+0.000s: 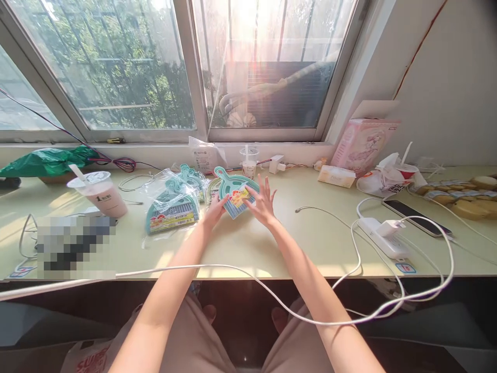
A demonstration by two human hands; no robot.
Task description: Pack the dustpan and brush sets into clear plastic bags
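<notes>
At bench [272,248] centre, left hand [213,211] pinches teal mini dustpan [235,197] at its 8 o'clock edge; right hand [263,204] fingers spread, touching its 3 o'clock side; bagged dustpan set [171,210] near at 9 o'clock; drink cup [99,194] further left.

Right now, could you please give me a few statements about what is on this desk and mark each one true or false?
1. Both hands are on the teal dustpan set: the left hand grips its lower left edge and the right hand rests on its right side with fingers spread. True.
2. A second set in a clear bag lies to its left. True.
3. The milk tea cup stands on the right end of the desk. False: it stands on the left.
4. The phone lies beside the white power strip. True.
5. The pink box lies flat mid-desk. False: it leans by the wall at the right.
</notes>
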